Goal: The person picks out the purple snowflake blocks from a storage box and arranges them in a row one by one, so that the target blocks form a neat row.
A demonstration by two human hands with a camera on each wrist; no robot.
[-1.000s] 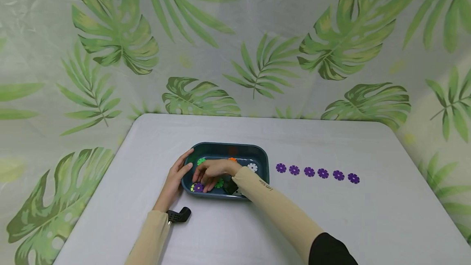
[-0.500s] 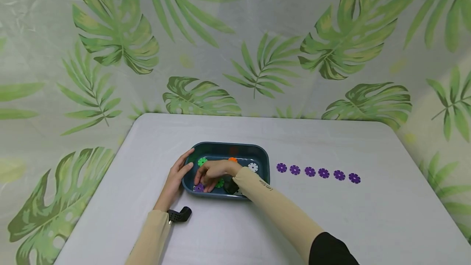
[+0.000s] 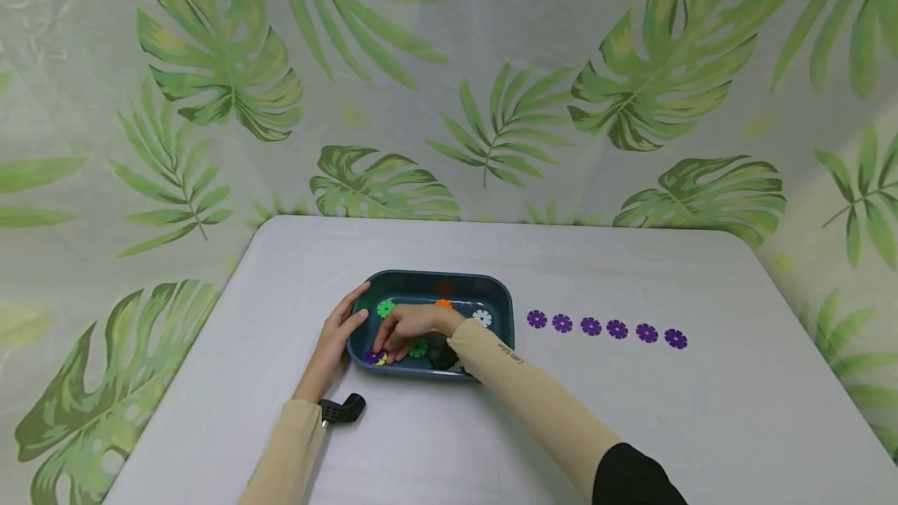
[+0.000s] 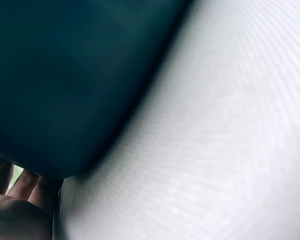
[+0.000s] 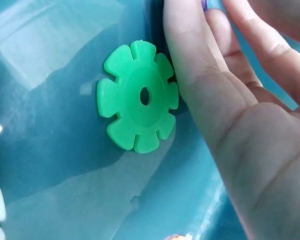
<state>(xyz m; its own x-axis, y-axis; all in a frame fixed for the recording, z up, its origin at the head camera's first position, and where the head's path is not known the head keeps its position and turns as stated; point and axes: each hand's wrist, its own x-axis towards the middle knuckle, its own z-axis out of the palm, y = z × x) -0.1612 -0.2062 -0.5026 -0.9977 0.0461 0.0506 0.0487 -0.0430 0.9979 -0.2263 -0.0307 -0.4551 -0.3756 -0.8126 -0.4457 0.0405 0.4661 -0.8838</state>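
Note:
In the head view my left hand (image 3: 331, 345) holds the left end of a dark teal tray (image 3: 507, 310), its thumb over the rim and fingers along the outer wall. The left wrist view shows those fingers (image 4: 26, 185) against the tray's wall. Inside the tray, my right hand (image 3: 410, 326) reaches to the near left corner, thumb and fingertips at a purple flower-shaped disc (image 3: 372, 356) that overlaps a yellow one (image 3: 382, 361). The right wrist view has a green flower-shaped disc (image 5: 122, 102) beside that hand; the hand hides most of the purple disc there.
A row of several purple flower-shaped discs (image 3: 591, 326) lies on the white table (image 3: 701, 411), right of the tray. In the tray are also a green disc (image 3: 386, 308), an orange disc (image 3: 443, 304) and a white disc (image 3: 482, 318). A leaf-patterned cloth (image 3: 505, 37) hangs behind.
My right thumb and fingertips have shifted slightly right. The purple disc has moved a little left, and yellow now shows at its right side. The left hand and the tray stay put.

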